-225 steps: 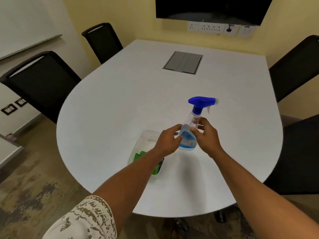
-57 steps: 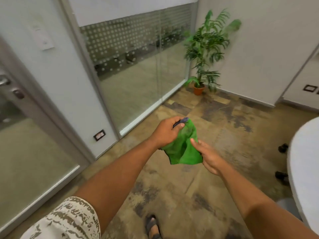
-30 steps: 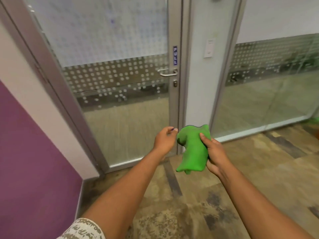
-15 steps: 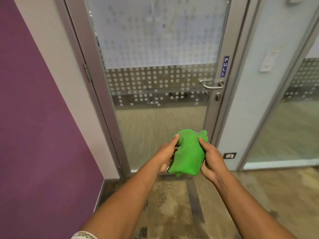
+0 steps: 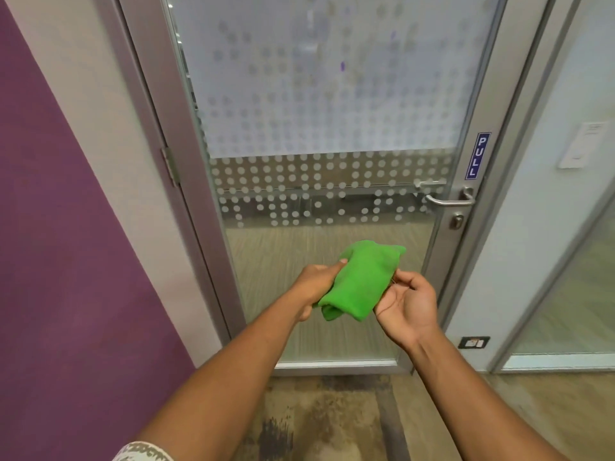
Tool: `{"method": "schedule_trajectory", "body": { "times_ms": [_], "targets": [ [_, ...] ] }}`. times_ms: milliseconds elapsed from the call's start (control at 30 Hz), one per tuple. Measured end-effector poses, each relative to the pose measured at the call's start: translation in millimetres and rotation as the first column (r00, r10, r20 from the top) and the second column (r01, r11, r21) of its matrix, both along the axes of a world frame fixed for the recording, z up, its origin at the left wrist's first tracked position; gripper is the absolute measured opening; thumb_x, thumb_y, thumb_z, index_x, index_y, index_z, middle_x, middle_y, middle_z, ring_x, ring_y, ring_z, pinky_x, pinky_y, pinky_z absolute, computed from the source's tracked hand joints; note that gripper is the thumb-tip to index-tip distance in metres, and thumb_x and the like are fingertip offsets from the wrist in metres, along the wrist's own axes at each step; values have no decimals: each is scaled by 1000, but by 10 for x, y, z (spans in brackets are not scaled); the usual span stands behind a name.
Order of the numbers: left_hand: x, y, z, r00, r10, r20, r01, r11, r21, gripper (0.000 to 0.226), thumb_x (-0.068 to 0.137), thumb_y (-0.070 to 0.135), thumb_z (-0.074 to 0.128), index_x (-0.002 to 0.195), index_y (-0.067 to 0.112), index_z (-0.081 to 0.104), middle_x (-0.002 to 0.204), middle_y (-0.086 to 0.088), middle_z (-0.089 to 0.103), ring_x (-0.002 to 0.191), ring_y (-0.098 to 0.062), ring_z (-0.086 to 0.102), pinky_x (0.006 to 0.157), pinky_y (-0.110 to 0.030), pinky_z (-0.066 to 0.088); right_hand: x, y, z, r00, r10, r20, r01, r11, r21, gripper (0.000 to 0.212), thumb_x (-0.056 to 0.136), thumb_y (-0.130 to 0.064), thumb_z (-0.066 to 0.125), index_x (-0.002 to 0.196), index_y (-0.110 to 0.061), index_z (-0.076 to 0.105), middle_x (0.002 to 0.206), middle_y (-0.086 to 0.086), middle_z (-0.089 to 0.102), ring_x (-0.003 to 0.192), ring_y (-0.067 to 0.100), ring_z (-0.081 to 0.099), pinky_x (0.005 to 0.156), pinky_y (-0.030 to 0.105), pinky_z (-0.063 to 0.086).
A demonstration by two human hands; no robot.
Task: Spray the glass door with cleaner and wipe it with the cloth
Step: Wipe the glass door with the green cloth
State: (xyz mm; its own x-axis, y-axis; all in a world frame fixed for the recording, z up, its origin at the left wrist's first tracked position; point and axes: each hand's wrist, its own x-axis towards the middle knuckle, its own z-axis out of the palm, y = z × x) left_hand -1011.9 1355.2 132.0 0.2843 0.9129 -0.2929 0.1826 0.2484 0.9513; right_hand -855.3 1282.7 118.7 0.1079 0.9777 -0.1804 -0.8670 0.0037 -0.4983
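Observation:
The glass door [image 5: 326, 134] fills the middle of the view, frosted with a dot pattern above and plain glass below, in a grey metal frame. A bunched green cloth [image 5: 361, 279] is held in front of its lower pane at waist height. My left hand [image 5: 317, 282] grips the cloth's left side, thumb on top. My right hand [image 5: 406, 302] holds its right side, palm turned up, fingers curled at the edge. No spray bottle is in view.
A lever handle [image 5: 449, 199] and a blue PULL sign [image 5: 478, 155] sit on the door's right stile. A purple wall [image 5: 66, 261] stands to the left, a fixed glass panel [image 5: 572, 294] to the right. Mottled brown floor [image 5: 319, 417] lies below.
I have come closer to the door, which now sits centred. The cloth has shifted between my hands; my right hand has turned palm up at its edge.

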Motion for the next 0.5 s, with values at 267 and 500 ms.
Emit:
{"method": "schedule_trajectory", "body": {
  "times_ms": [267,500],
  "targets": [
    [-321,748,138,885,-397,243,452,856,-250,73,93,71,47,133,13,63,118,-16,73,94,-24,72,80,-37,60,-532,732,33,996,-71,49,71,997,1,65,82,-10,55,145,-2,44,138,26,55,119,32,61,92,53,52],
    [-578,1394,174,901,-367,230,396,914,-94,37,96,37,67,127,17,63,118,-7,75,99,-17,74,84,-32,61,-948,1207,-75,995,-97,23,97,995,-8,38,87,-19,56,116,-3,72,115,22,71,96,30,74,78,50,61]
  ]
}}
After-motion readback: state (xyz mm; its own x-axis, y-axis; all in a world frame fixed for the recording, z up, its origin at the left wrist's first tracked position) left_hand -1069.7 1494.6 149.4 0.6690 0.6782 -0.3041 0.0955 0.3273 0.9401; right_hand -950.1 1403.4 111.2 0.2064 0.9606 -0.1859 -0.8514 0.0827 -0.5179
